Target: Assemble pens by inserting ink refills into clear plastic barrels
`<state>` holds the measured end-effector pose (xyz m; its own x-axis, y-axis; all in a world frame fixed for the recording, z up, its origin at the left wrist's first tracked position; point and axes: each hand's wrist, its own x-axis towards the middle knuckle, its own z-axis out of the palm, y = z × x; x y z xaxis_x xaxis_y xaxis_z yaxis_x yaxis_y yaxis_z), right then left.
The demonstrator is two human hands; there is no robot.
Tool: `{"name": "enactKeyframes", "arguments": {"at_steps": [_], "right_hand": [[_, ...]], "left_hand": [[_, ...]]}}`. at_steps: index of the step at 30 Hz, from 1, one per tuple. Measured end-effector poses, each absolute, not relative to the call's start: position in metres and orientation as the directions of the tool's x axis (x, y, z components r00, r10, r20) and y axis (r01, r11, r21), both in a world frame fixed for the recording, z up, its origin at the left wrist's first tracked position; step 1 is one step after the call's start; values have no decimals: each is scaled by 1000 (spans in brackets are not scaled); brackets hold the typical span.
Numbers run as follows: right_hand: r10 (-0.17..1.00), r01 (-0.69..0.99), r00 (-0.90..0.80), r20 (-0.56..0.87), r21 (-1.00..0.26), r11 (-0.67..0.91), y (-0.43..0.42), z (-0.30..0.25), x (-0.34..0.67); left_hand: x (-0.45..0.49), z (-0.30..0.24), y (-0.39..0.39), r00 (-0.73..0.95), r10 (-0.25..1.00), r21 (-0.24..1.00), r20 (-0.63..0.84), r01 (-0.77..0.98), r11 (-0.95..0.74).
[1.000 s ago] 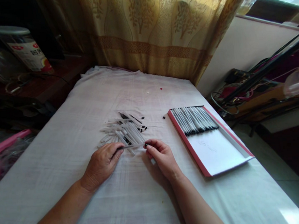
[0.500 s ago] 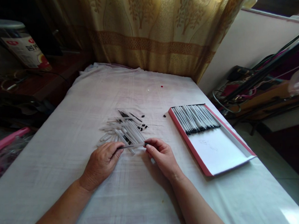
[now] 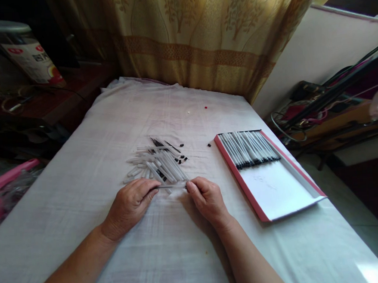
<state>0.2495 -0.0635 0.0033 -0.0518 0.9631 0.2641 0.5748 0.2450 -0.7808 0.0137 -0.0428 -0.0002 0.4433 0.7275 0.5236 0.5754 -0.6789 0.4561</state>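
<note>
Between my two hands a thin pen barrel (image 3: 172,186) lies level, just above the cloth. My left hand (image 3: 130,206) pinches its left end between thumb and fingers. At the other end my right hand (image 3: 208,198) is closed on the barrel's black end piece, mostly covered by the thumb and fingers. Right behind them is a loose pile of clear plastic pen tubes (image 3: 166,164), with dark refills (image 3: 158,142) at its far side. Several small black caps (image 3: 183,159) lie by the pile's right edge.
An open red-edged box (image 3: 277,195) on the right holds a row of white pens with black ends (image 3: 249,148). Tiny red (image 3: 205,107) and white bits lie farther back on the cloth. A dark side table with a labelled jar (image 3: 29,57) stands at left; a curtain (image 3: 188,33) hangs behind.
My right fingers have closed more tightly over the black end, which was more visible before. My left hand keeps its pinch. The view has shifted slightly.
</note>
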Motion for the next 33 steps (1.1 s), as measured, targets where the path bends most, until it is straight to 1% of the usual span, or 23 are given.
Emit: {"name": "enactKeyframes", "arguments": {"at_steps": [3, 7, 9, 11, 14, 19, 24, 30, 33], "right_hand": [[969, 592, -68, 236, -772, 230, -64, 2, 250], [979, 446, -62, 193, -872, 200, -65, 0, 250], [979, 413, -50, 197, -889, 199, -65, -1, 250], [979, 437, -45, 201, -877, 200, -65, -1, 250], [984, 481, -56, 171, -859, 177, -65, 0, 250], [983, 434, -57, 172, -883, 180, -66, 1, 252], [985, 453, -62, 163, -875, 173, -66, -1, 253], [972, 456, -84, 218, -859, 232, -66, -1, 253], [969, 444, -55, 241, -863, 240, -66, -2, 253]], "left_hand": [[14, -1, -42, 444, 727, 454, 523, 577, -679], [13, -1, -41, 426, 738, 454, 523, 594, -664], [12, -2, -41, 426, 737, 458, 525, 589, -666], [12, -2, -41, 423, 740, 469, 523, 582, -664], [11, -3, -41, 417, 750, 487, 513, 578, -655], [12, -4, -41, 421, 747, 476, 514, 584, -657], [11, -4, -41, 434, 748, 466, 502, 593, -657], [12, -3, -42, 419, 761, 492, 495, 587, -643], [11, -3, -42, 387, 792, 517, 472, 606, -604]]}}
